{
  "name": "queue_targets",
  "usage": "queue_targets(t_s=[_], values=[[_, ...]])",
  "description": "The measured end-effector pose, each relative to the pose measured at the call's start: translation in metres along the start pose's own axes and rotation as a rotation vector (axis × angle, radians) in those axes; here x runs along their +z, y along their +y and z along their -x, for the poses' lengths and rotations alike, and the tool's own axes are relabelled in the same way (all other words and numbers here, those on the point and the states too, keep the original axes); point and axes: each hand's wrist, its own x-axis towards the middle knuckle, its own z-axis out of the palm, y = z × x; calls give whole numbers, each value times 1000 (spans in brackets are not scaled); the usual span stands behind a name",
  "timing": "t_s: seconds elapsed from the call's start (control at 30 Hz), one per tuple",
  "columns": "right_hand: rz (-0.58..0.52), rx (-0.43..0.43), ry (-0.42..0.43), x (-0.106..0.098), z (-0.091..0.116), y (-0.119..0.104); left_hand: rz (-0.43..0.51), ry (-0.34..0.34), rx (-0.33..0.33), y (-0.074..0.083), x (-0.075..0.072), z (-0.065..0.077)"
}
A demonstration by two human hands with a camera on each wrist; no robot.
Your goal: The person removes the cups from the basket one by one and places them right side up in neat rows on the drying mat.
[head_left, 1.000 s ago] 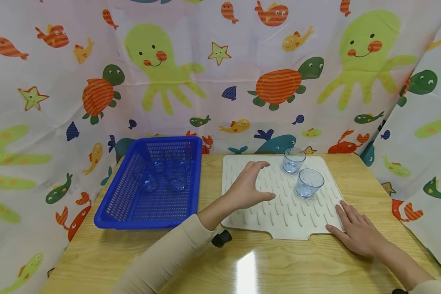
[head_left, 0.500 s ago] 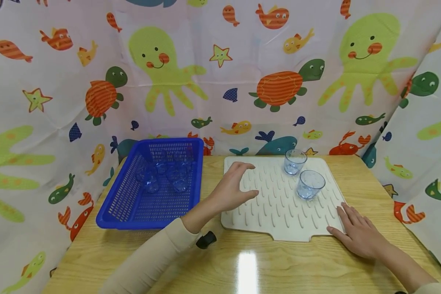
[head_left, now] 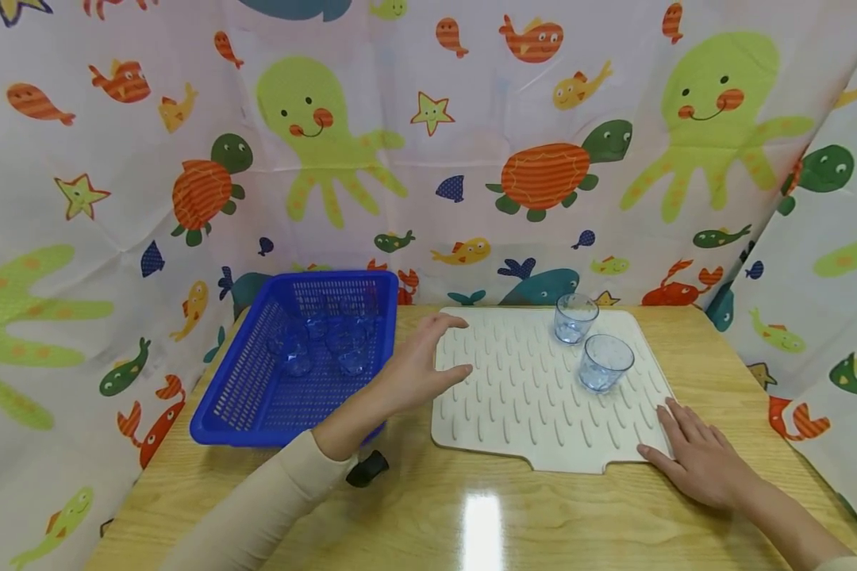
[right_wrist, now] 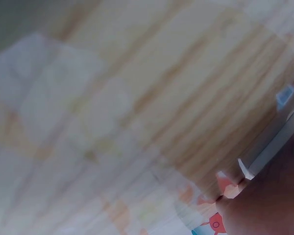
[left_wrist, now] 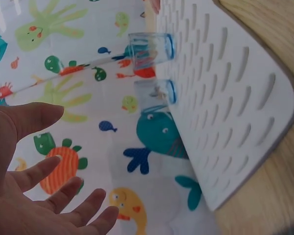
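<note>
My left hand (head_left: 417, 361) hovers between the blue basket and the left edge of a white ridged drying mat (head_left: 500, 396), thumb and fingers spread apart with nothing between them. In the left wrist view its fingers (left_wrist: 68, 196) are apart and bare. My right hand (head_left: 707, 460) rests at the mat's right front corner, fingers stretched out and touching the edge. Two clear glass tumblers stand upright on the mat: a rear glass (head_left: 574, 319) and a front glass (head_left: 604, 365), close together at the right. Several more glasses (head_left: 350, 357) are inside the blue plastic basket (head_left: 203, 424).
A wooden table (head_left: 543, 519) bears the basket at left and the mat at right. Behind and at both sides hangs a curtain (head_left: 371, 71) with sea animals on it. A black strap piece (head_left: 367, 469) sits under my left wrist.
My left hand has moved left, away from the two glasses and over the mat's left edge, fingers still spread. The right hand stays at the mat's corner. The glasses have not moved.
</note>
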Motion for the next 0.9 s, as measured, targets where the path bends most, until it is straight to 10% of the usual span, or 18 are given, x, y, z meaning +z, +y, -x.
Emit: queue_targets(t_s=[0.6, 0.9], values=[[0, 5, -13, -1, 0, -2, -93, 117, -49, -38, -67, 11], [-1, 11, -21, -1, -1, -2, -57, 107, -177, -68, -85, -1]])
